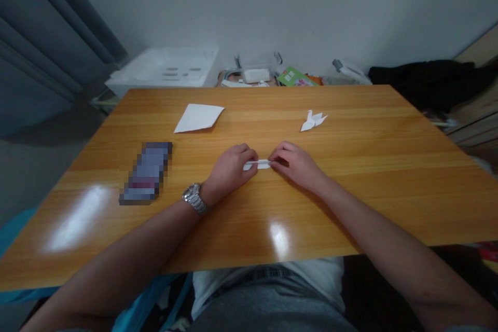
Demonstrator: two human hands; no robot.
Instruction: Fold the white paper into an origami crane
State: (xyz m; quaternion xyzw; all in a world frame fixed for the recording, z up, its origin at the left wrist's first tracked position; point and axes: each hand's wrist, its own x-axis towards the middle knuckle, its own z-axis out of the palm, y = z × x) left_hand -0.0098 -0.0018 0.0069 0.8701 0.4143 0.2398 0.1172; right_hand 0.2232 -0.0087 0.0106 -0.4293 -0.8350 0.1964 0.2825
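A small strip of folded white paper (pixel 263 164) lies low over the middle of the wooden table, held at both ends. My left hand (pixel 234 165) pinches its left end between thumb and fingers, and a metal watch (pixel 194 197) circles that wrist. At the other end, the fingertips of my right hand (pixel 294 164) close on the paper. The fingers cover both ends, so the full shape of the folds is hidden. Beyond my right hand stands a white origami crane (pixel 313 120).
White sheets of paper (pixel 199 117) lie at the back left of the table (pixel 373 166). A phone (pixel 148 173), pixelated, rests to the left. Behind the far edge are a white plastic bin (pixel 167 67), a green booklet (pixel 295 78) and dark cloth (pixel 428 80).
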